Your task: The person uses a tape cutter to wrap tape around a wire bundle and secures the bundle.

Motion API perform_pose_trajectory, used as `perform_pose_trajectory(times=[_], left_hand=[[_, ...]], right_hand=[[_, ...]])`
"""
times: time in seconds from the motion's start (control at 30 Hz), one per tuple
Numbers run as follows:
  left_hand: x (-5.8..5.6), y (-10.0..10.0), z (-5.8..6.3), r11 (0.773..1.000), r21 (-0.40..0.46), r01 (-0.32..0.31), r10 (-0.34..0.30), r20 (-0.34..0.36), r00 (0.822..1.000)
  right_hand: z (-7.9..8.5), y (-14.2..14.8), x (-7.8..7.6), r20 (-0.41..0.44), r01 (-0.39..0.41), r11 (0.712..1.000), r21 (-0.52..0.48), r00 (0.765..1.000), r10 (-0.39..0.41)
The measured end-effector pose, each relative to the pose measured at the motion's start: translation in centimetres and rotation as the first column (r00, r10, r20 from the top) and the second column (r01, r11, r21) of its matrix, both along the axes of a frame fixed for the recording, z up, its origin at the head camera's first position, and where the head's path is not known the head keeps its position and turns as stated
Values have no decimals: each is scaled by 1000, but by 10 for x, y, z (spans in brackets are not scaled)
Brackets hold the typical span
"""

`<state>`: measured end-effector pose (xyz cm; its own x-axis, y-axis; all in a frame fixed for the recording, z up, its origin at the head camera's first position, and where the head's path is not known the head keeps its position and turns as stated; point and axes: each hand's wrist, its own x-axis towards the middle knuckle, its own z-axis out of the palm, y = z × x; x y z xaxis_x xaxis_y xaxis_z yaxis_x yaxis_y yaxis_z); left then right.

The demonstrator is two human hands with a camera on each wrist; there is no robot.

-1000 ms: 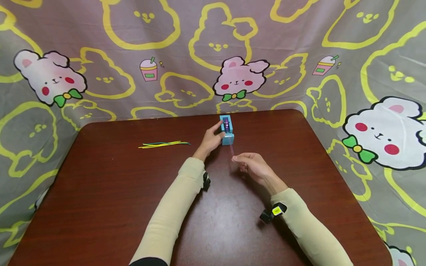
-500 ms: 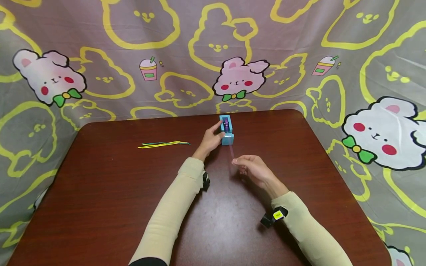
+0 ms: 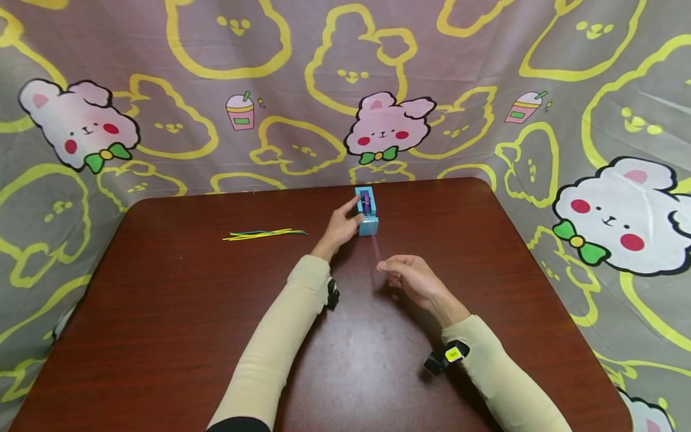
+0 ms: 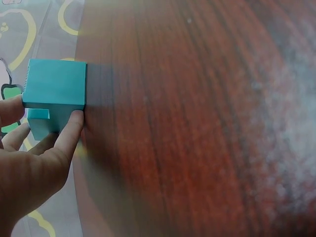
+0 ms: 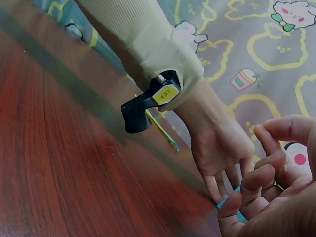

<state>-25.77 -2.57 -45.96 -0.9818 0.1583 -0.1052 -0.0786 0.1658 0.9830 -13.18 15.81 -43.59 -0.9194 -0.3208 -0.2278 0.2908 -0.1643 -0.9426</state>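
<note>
A blue tape dispenser (image 3: 369, 227) with a purple roll (image 3: 366, 201) stands near the table's far edge. My left hand (image 3: 339, 229) grips it from the left side. In the left wrist view the thumb and fingers of the left hand (image 4: 42, 170) lie on the dispenser (image 4: 55, 81). A thin, clear pinkish strip of tape (image 3: 376, 247) runs from the dispenser's front towards me. Its end is pinched between thumb and index finger of my right hand (image 3: 415, 279). The right wrist view shows the right hand (image 5: 276, 202) hiding most of the dispenser.
Several thin yellow and green strands (image 3: 264, 234) lie on the brown table (image 3: 189, 312), left of the left hand. A patterned cloth (image 3: 302, 60) hangs around the table's back and sides.
My right hand has drawn back slightly towards me, and the stretch of tape outside the dispenser is a little longer. The left hand keeps its hold on the tape dispenser.
</note>
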Motion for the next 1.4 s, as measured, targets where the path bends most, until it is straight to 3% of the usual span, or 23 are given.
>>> perform_pose_trajectory(times=[0.4,0.53,0.73,0.83,0.97,1.1,1.2,1.4], left_hand=[[0,0,0,999,-39,-3,2,-32,999],[0,-1,1,1000,-1,12,-12,-38,999],[1,-18,7,999,-13,49,-50,-109,993],[0,-41,12,996,-53,70,-78,-178,981],[0,-90,21,983,-168,76,-116,-243,963],[6,-148,26,952,-300,59,-133,-235,963],[12,-188,23,922,-383,53,-142,-208,968],[18,-239,11,861,-502,77,-175,-151,973]], right_hand=[[0,1,4,-11,-20,1000,-5,1000,20],[1,1,3,-19,-16,1000,-19,1000,16],[1,2,3,-13,-9,1000,-19,1000,8],[1,2,3,-10,-8,1000,-27,1000,8],[1,2,4,-15,-5,999,-41,1000,4],[1,2,4,-21,-5,999,-39,1000,5],[0,2,4,-23,-12,999,-31,1000,11],[-2,1,4,-27,-16,1000,-27,1000,15]])
